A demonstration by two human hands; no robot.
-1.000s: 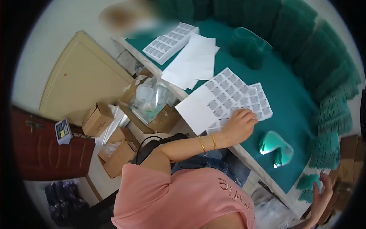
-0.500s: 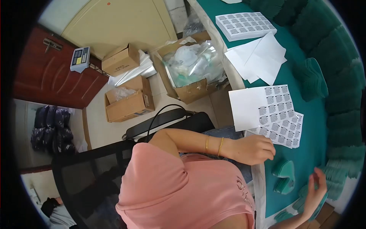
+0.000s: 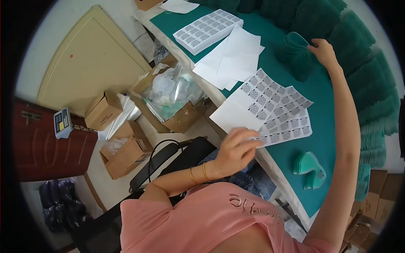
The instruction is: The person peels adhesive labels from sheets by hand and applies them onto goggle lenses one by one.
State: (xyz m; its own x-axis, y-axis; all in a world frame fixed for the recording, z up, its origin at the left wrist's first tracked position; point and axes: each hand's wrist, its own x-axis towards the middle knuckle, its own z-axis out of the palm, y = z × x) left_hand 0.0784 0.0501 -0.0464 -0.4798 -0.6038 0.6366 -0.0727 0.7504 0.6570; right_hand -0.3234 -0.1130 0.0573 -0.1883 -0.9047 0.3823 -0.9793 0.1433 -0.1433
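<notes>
My left hand (image 3: pixel 238 152) hovers at the lower corner of the printed label sheets (image 3: pixel 278 107), fingers bent and apart; nothing shows between them. Those sheets lie fanned over one another, with small grey printed squares and a blank white strip at one side. Far out on the right, my right hand (image 3: pixel 324 52) has its fingertips closed on the edge of a stack of thin green insole-shaped pieces (image 3: pixel 293 59). A smaller curved stack of similar green pieces (image 3: pixel 310 170) rests on the green table nearer my body.
White paper sheets (image 3: pixel 230 59) and a thick pile of printed sheets (image 3: pixel 206 31) lie farther along the table (image 3: pixel 274 160). Green bundles (image 3: pixel 354 63) line its far side. Cardboard boxes (image 3: pixel 126 143), one filled with plastic (image 3: pixel 171 90), stand on the floor to the left.
My view has turned. My right hand has reached forward from the near end of the table to the far green stack. The left hand has loosened its curled fingers and is now by the label sheets.
</notes>
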